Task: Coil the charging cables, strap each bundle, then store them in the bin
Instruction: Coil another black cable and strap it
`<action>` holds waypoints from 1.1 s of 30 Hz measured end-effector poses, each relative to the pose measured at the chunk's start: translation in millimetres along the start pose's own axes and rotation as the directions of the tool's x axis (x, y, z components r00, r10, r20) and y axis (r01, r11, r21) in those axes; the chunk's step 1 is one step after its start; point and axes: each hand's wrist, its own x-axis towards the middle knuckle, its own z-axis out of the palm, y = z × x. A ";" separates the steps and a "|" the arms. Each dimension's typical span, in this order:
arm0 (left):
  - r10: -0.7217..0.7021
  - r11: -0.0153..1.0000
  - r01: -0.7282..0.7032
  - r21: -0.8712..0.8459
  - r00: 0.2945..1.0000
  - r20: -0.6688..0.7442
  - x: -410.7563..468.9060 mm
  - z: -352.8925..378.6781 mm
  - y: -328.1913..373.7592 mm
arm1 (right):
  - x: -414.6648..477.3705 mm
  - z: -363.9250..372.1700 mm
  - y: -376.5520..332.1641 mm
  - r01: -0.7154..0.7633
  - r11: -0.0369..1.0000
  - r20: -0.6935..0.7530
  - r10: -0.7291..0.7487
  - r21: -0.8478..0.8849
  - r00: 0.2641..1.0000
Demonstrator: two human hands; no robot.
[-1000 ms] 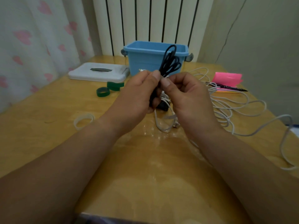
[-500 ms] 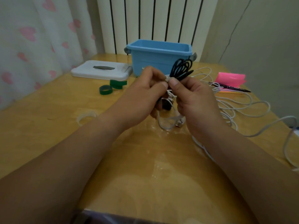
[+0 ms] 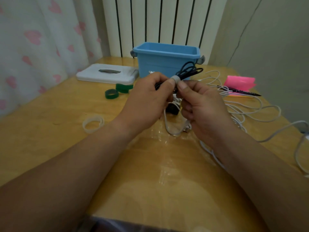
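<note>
Both hands hold a coiled black cable (image 3: 189,71) above the middle of the wooden table (image 3: 50,131). A pale strap (image 3: 175,79) wraps its middle, pinched between the thumb of my left hand (image 3: 147,101) and the fingers of my right hand (image 3: 199,104). The cable's loops stick out up and to the right, in front of the open blue bin (image 3: 167,62). Loose white cables (image 3: 242,108) lie tangled on the table under and right of my hands. Two green straps (image 3: 117,91) and a clear band (image 3: 92,123) lie to the left.
A white lid (image 3: 107,75) with a grey handle lies left of the bin. A pink pad (image 3: 239,82) and a pen (image 3: 240,92) sit at the right. A radiator and a heart-print curtain stand behind the table.
The black bundle has tilted from upright toward the right, and the pale strap now shows wrapped around its middle. Both hands have stayed close together.
</note>
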 end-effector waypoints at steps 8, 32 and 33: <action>-0.179 0.948 0.222 -0.228 0.964 0.195 0.2 -5.6 9.1 | -0.4 -2.5 0.4 -0.036 0.999 0.103 0.035 0.007 0.994; -0.228 0.730 0.449 -0.515 0.871 0.436 -2.5 -1.7 16.6 | -0.9 -1.6 -4.6 -0.047 0.995 0.102 0.037 0.089 0.994; -0.237 0.741 0.450 -0.499 0.870 0.433 -2.6 -0.1 16.7 | -2.5 -1.0 -6.2 -0.039 0.995 0.077 0.032 0.095 0.997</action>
